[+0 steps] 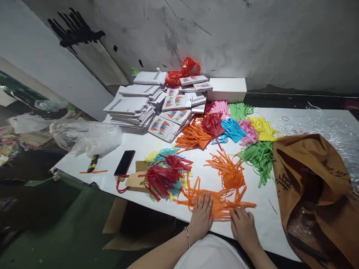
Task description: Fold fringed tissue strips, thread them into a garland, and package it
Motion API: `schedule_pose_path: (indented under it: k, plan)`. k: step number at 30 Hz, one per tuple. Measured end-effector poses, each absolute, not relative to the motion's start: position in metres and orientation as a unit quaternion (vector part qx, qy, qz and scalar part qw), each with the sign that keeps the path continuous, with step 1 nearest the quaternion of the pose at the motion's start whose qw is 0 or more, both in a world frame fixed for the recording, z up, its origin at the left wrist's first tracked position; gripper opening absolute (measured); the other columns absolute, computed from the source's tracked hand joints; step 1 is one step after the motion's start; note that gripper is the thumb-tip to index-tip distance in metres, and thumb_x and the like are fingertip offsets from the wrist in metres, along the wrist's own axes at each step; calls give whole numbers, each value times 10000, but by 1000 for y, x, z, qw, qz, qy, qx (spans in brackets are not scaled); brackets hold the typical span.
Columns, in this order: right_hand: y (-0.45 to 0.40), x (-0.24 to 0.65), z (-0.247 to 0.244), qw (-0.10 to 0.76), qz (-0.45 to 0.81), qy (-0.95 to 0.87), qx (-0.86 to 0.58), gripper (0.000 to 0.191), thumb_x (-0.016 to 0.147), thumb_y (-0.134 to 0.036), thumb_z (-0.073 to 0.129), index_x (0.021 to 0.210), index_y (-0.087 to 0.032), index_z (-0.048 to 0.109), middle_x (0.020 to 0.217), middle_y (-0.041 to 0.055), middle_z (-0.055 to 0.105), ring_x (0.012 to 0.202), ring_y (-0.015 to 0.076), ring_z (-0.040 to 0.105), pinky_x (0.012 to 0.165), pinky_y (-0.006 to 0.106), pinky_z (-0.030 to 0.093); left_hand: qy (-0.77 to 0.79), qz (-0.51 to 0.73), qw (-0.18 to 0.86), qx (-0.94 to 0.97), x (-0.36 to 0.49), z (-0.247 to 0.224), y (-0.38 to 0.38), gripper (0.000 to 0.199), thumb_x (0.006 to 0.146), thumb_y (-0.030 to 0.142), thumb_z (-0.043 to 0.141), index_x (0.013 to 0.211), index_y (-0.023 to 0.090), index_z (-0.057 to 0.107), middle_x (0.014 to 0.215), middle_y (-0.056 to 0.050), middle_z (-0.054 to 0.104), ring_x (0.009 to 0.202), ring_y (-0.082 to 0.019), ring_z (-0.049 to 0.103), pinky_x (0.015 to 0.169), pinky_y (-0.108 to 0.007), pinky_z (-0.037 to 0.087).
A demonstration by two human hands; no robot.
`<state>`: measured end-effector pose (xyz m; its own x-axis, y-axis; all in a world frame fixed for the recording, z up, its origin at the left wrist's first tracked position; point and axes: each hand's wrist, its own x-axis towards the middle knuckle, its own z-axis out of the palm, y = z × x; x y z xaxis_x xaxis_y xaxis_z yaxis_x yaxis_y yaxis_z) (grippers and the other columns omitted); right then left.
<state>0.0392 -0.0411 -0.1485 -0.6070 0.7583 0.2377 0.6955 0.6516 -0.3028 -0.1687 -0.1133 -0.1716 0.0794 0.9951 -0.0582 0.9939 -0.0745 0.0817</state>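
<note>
A sheet of orange tissue-paper fringe lies spread at the table's front edge, its strips fanning out to both sides. Pressed flat on its left part is my left hand, fingers extended and a bracelet at the wrist. At the lower right of the sheet, my right hand has bent fingers closed on the strips; the fingertips are partly hidden. Just behind lies an orange tassel bunch. To the left, dark red tassels rest over blue and yellow ones, beside a piece of brown cardboard.
Tassel bunches in several colours, including blue and green, lie farther back. Behind them are stacked white packets and a white box. A phone and a cutter lie left; a brown bag stands right.
</note>
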Motion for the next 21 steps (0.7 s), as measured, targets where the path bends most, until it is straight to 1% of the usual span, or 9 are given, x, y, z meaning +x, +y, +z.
schedule_pose_path:
  k: [3,5,6,8,10,12,16,18,21]
  plan:
    - [-45,45,-143,196,71,-898,-387,271,909,-160,477,1130,-159,634,1231,171,620,1164,338,535,993,575,313,680,10,68,730,-166,-172,-113,662,923,416,422,1509,149,269,1597,-126,168,1469,-359,94,1143,-625,-4]
    - [-48,30,-146,204,89,-929,-297,347,920,-142,457,1245,-167,577,1346,138,562,1270,288,474,1065,512,307,684,15,73,726,-164,-173,-112,667,923,441,437,1498,136,295,1588,-143,197,1465,-366,116,1144,-629,30]
    - [-50,20,-150,207,102,-939,-255,371,924,-122,436,1271,-165,561,1351,120,565,1276,257,474,1073,463,329,685,19,75,725,-164,-173,-111,659,928,450,437,1490,129,313,1582,-151,216,1461,-368,134,1144,-628,51]
    - [-49,3,-162,225,120,-943,-216,376,932,-88,380,1241,-165,581,1258,88,637,1213,212,531,1052,401,375,683,28,81,725,-167,-171,-110,600,951,423,428,1467,126,357,1568,-157,261,1450,-366,186,1142,-626,92]
    - [-47,-5,-173,249,123,-934,-224,372,936,-69,338,1143,-177,628,1108,65,702,1110,201,589,1032,406,390,671,36,96,734,-175,-166,-111,488,972,330,420,1428,156,417,1546,-141,326,1433,-341,253,1139,-628,117]
    - [-44,-5,-181,259,132,-927,-236,348,935,-74,343,1056,-177,653,1039,69,711,1080,215,595,1030,431,380,657,54,119,742,-188,-159,-112,394,977,224,416,1363,208,492,1505,-105,416,1408,-294,326,1145,-622,127]
    - [-42,2,-178,235,154,-929,-240,275,923,-114,424,1074,-184,643,1180,89,660,1195,253,518,1082,479,285,655,108,174,728,-209,-149,-115,298,975,183,445,1223,249,595,1414,-65,537,1358,-246,411,1150,-583,186]
    - [-40,1,-174,212,164,-937,-223,289,911,-134,463,1140,-214,619,1166,70,664,1164,247,529,1070,470,274,654,126,192,721,-214,-147,-116,272,972,197,467,1198,248,608,1395,-67,555,1345,-254,426,1140,-580,209]
    - [-34,-1,-167,176,176,-945,-210,247,890,-119,482,1050,-224,638,910,43,683,969,226,577,1020,448,298,653,148,204,714,-214,-145,-114,253,963,185,485,1164,251,624,1374,-65,571,1334,-261,432,1135,-596,186]
